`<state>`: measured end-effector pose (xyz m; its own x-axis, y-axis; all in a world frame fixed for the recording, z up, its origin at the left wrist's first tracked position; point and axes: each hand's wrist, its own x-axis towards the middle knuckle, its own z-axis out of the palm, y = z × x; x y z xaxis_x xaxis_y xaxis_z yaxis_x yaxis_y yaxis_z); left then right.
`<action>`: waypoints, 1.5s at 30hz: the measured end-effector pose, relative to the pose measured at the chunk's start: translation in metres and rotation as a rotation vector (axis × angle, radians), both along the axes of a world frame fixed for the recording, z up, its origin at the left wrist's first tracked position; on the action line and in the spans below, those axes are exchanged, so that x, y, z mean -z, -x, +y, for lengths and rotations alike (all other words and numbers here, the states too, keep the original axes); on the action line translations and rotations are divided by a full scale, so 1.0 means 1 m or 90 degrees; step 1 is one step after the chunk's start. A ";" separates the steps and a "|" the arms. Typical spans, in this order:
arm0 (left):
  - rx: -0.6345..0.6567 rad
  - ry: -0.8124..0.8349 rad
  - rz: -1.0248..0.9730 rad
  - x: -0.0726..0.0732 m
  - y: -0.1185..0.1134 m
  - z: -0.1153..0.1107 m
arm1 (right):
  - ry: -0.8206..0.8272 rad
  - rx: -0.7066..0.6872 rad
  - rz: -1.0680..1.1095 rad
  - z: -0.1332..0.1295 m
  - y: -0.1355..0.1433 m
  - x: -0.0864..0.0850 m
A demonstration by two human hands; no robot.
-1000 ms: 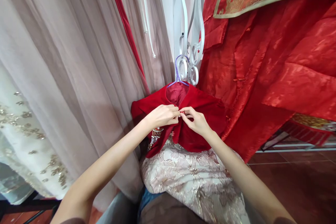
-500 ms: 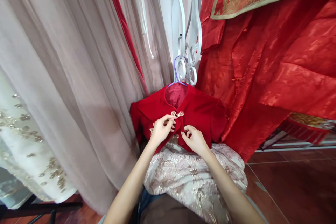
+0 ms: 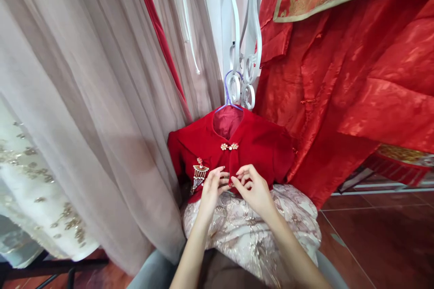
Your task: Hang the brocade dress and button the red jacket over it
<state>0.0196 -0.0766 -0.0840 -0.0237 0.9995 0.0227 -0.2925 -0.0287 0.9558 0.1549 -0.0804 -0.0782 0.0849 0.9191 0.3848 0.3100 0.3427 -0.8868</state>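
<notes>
A red velvet jacket (image 3: pixel 259 153) hangs on a purple hanger (image 3: pixel 228 86), with its jewelled flower clasp (image 3: pixel 229 146) fastened below the collar. Lower down, my left hand (image 3: pixel 212 187) has its fingers bent around the jacket's front edge, near the hem. Opposite it, my right hand (image 3: pixel 254 189) pinches the other front edge between thumb and fingers. Whatever lies between the fingertips is mostly hidden. A beaded tassel brooch (image 3: pixel 200 171) is pinned on the jacket, just left of my left hand. Pale fabric with shiny floral embroidery (image 3: pixel 251 226) lies beneath the jacket and my forearms.
Greyish-pink curtains (image 3: pixel 111 113) fill the left side, beside a white gown with gold appliqué (image 3: pixel 68 221). A white scrolled metal stand (image 3: pixel 251 67) rises behind the hanger. Large red satin garments (image 3: pixel 339 76) hang at right above the tiled floor (image 3: pixel 389 235).
My left hand has left the upper clasp and moved down to the lower front edge, uncovering the clasp and the tassel brooch. My right hand has shifted slightly down, closer to the left.
</notes>
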 end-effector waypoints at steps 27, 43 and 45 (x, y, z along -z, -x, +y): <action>-0.388 -0.175 0.323 0.007 0.035 0.028 | -0.034 -0.175 0.003 0.003 0.018 0.014; -0.283 -0.088 0.054 -0.008 0.034 0.021 | -0.120 -0.240 0.007 0.043 0.049 -0.013; -0.283 -0.091 0.063 -0.008 0.033 0.021 | -0.122 -0.242 0.001 0.043 0.050 -0.014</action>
